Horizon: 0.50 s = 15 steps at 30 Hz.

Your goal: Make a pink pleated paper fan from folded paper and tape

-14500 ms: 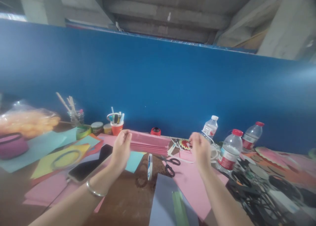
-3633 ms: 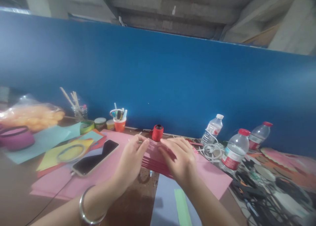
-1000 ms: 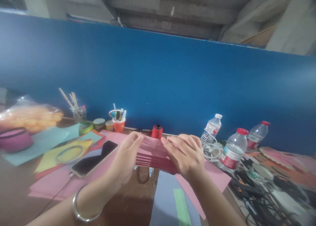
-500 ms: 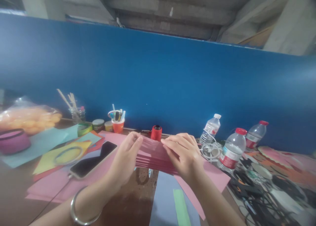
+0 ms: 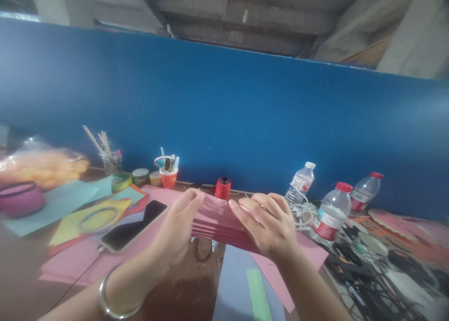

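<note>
A pink sheet folded into accordion pleats is held just above the brown table. My left hand pinches its left end, thumb on top. On the right end my right hand has its fingers closed over the pleats, pressing them together. A red thread spool stands right behind the paper. A tape roll on edge shows below the pleats, mostly hidden by them.
A phone lies on pink sheets to the left. Coloured papers, a purple bowl, jars and an orange pen cup stand further back left. Water bottles, white cable and black cords crowd the right. A blue wall backs the table.
Long ago my hands were apart, only the left holding the pleats. Over the last second my right hand slid slightly right along the pleated paper; the left stayed put.
</note>
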Available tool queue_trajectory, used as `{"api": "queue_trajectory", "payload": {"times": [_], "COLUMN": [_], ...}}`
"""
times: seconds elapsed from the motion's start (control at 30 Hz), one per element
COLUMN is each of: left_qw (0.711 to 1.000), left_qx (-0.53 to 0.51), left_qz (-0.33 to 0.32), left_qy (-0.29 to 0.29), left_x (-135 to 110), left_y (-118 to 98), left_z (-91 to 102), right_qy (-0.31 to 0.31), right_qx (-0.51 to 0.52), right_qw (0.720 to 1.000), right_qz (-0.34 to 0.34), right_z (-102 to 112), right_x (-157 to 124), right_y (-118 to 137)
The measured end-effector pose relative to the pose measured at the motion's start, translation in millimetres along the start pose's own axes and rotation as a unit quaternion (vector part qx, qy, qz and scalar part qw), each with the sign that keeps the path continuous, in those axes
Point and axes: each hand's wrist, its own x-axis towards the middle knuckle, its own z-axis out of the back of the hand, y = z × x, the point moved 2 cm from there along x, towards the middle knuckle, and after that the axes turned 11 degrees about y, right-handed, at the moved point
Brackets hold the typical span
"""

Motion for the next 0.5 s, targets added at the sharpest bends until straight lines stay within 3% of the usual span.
{"api": "queue_trajectory", "payload": {"times": [0.33,0.5], "left_qw": [1.000,1.000], "left_qx": [-0.009,-0.003], "left_qz": [0.000,-0.003], "left_qy": [0.006,-0.017], "left_x": [1.5,2.9], "left_y": [4.0,2.5], "left_z": [0.7,2.9], "right_qy": [-0.011,-0.047], "right_qx": [0.032,0.145], "right_qw": [0.999,0.988], "right_qz": [0.042,-0.033], "right_z": [6.6,9.6], "right_x": [-3.4,-0.3], "right_y": [-10.5,-13.6]}}
